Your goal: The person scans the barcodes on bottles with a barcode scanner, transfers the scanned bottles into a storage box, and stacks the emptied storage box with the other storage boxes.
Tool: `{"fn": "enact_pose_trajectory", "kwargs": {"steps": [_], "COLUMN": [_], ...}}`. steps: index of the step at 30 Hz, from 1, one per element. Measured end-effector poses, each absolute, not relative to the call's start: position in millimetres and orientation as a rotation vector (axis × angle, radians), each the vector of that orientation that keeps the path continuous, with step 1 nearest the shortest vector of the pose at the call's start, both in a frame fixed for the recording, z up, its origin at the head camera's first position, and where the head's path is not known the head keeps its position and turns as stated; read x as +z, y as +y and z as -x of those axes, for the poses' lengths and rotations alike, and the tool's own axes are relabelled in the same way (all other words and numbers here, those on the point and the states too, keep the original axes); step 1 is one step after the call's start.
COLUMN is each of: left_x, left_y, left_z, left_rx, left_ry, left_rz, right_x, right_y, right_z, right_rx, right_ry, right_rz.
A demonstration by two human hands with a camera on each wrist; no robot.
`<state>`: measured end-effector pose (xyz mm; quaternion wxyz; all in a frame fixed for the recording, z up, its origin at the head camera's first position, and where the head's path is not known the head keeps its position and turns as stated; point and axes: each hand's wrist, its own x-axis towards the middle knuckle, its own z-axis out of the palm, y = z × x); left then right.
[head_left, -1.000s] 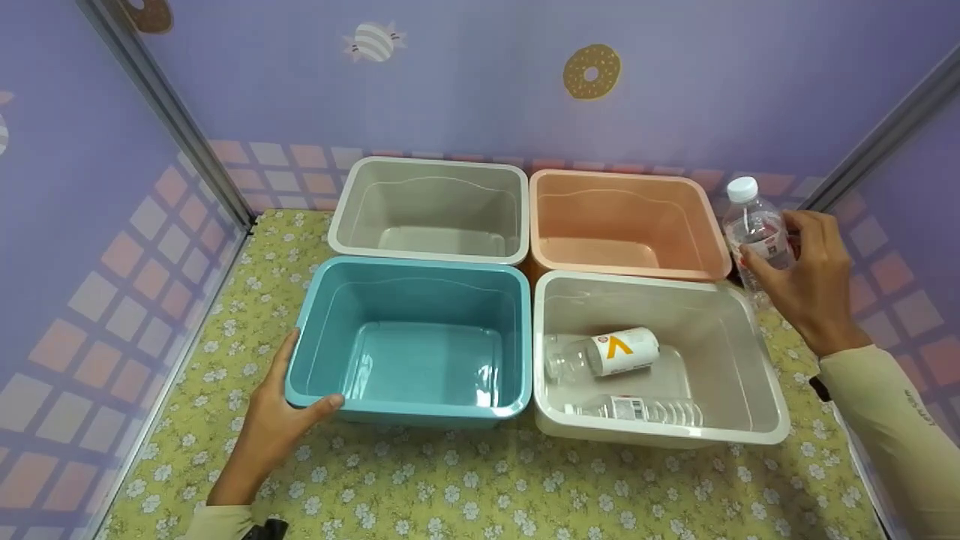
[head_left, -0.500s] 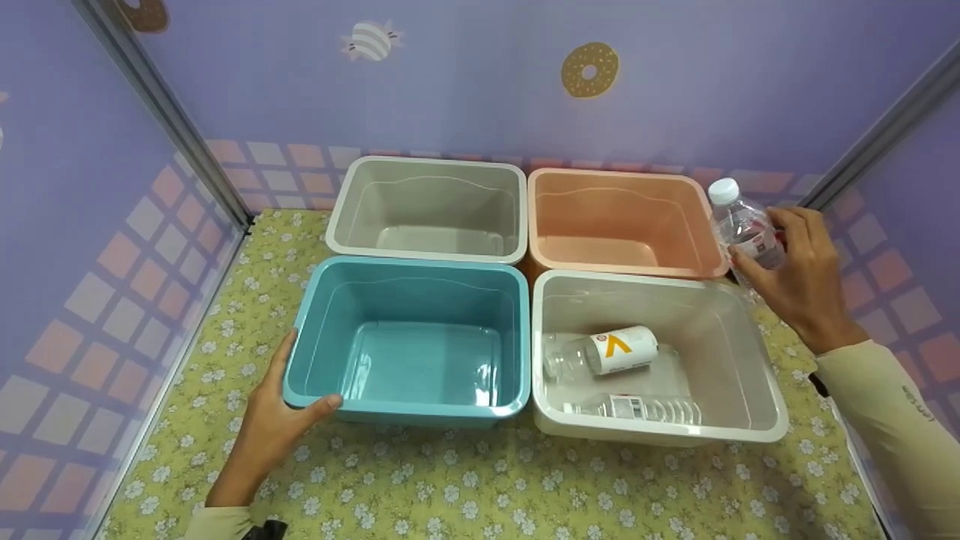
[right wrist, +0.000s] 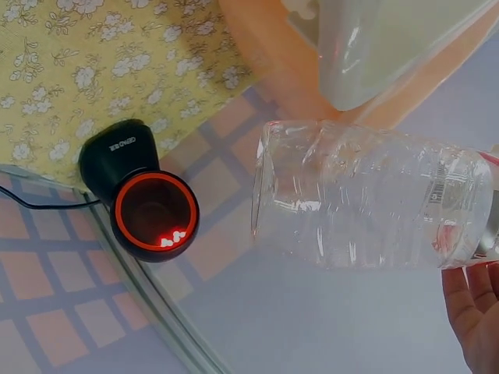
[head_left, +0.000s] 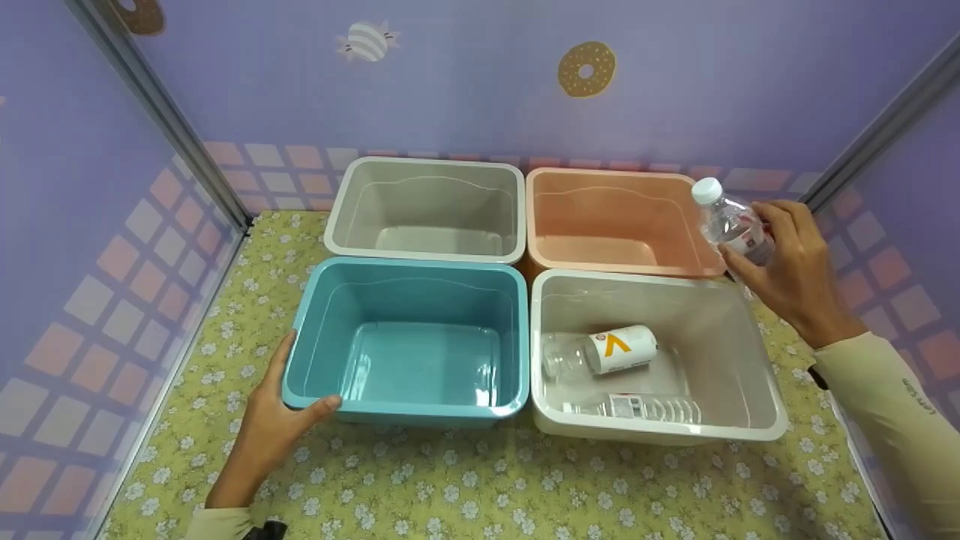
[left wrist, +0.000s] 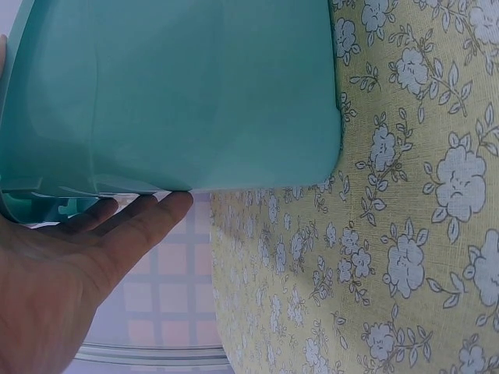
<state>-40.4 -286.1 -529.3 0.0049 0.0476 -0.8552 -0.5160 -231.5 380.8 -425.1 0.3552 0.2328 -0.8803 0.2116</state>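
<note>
My right hand (head_left: 787, 270) pinches a clear plastic bottle (head_left: 739, 229) with a white cap and a red-and-white label. It holds the bottle tilted, cap leaning left over the right rim of the orange bin (head_left: 622, 214). In the right wrist view, the base of the bottle (right wrist: 351, 199) points toward a black barcode scanner (right wrist: 156, 206) with a glowing red ring. My left hand (head_left: 274, 416) rests on the near left corner of the blue bin (head_left: 431, 410). Its thumb lies along the front rim, and the straight fingers (left wrist: 148, 226) touch the outer side wall.
A cream bin (head_left: 660, 429) at front right contains a white-labelled bottle (head_left: 622, 349) and a clear bottle (head_left: 637, 408), both lying down. Behind the blue bin stands a grey bin (head_left: 427, 161). All stand on a floral cloth (head_left: 465, 487) between purple panels.
My right hand has moved left with the bottle, bringing its cap from beside the orange bin to over that bin's right rim. The left hand stays at the blue bin's corner.
</note>
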Motion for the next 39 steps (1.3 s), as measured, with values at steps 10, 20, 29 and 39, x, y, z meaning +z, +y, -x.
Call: {"fn": "enact_pose_trajectory", "kwargs": {"steps": [10,20,29,39], "left_x": [-529,-529,-529,-530], "left_y": [-286,-286,-286,-285], "left_z": [40,40,39,40], "left_rx": [-1.608,-1.629,-1.604,-1.599], "left_ry": [-2.683,-2.666,-2.670,-2.670], "left_rz": [-0.146,-0.144,-0.137,-0.143], "right_x": [-417,-412,-412,-413], "right_y": [371,360,352,343], "right_z": [229,232,234,238], "right_rx": [0.478,0.469,0.455,0.440], "right_ry": [-2.326,-2.341,-2.351,-2.337], "right_rz": [-0.689,-0.744,-0.760,-0.810]}}
